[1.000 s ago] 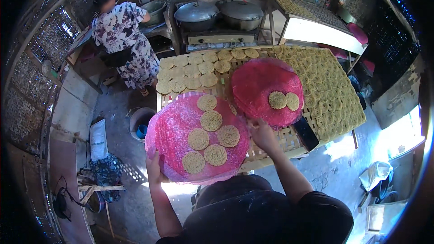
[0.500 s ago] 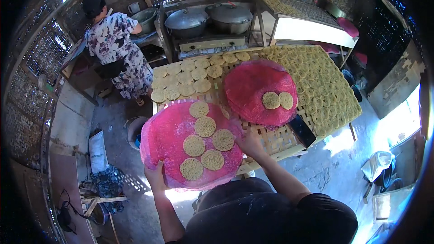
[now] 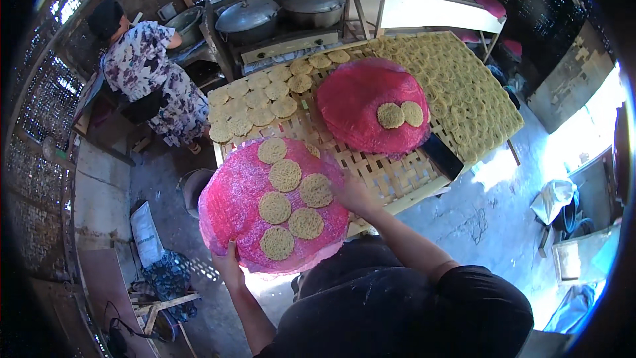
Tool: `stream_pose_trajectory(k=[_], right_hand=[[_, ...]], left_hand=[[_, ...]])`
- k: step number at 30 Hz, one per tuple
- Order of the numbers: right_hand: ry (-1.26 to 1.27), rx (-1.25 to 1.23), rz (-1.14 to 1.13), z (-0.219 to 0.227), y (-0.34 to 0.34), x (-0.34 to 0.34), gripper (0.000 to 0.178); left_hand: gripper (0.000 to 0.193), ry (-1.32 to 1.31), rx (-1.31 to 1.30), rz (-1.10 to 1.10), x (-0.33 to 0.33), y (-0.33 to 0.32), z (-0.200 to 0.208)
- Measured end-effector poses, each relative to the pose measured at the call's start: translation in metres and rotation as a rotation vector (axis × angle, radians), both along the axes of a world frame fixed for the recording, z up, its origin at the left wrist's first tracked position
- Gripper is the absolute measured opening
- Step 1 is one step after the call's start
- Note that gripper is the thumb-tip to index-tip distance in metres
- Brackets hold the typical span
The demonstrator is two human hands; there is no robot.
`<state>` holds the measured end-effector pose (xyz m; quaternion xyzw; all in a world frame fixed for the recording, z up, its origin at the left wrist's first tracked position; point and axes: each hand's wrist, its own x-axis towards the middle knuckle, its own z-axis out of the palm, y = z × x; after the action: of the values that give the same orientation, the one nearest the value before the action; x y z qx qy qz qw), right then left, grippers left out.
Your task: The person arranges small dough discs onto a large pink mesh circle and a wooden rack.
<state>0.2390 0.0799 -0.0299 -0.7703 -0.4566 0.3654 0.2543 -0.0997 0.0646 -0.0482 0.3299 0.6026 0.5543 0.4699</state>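
Note:
My left hand [image 3: 228,265] grips the near-left rim of a round, pink mesh-covered tray [image 3: 222,202], thumb on top. My right hand [image 3: 356,193] holds its right edge; its fingertips are blurred against the mesh. Several flat, round noodle cakes [image 3: 275,207] lie spread on the tray, one close to my right fingers. Beyond it, a second pink mesh stack [image 3: 351,103] rests on the woven slatted table [image 3: 361,166], carrying two similar cakes [image 3: 391,116]. The held tray overlaps the table's near-left part.
Pale round cakes [image 3: 257,98] cover the table's far left; rows of noodle cakes [image 3: 457,86] fill its right. A black phone-like slab [image 3: 442,156] lies at the near edge. Two lidded pots [image 3: 248,16] stand behind. A person in a patterned dress [image 3: 142,69] works at far left.
The view has shifted slightly, moving the room left and up in the picture. The held tray has come a little away from the second pink stack, baring more slats between them.

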Motion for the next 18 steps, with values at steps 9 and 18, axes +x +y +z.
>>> stream_pose_trajectory(k=[9,18], right_hand=[[-0.109,0.159,0.022,0.005,-0.021,-0.001,0.066],[0.317,-0.197,-0.029,-0.037,-0.015,0.01,0.065]], left_hand=[[0.049,-0.166,0.025,0.049,-0.003,-0.002,-0.013],[0.05,-0.165,0.047,-0.001,-0.002,0.0,-0.009]])
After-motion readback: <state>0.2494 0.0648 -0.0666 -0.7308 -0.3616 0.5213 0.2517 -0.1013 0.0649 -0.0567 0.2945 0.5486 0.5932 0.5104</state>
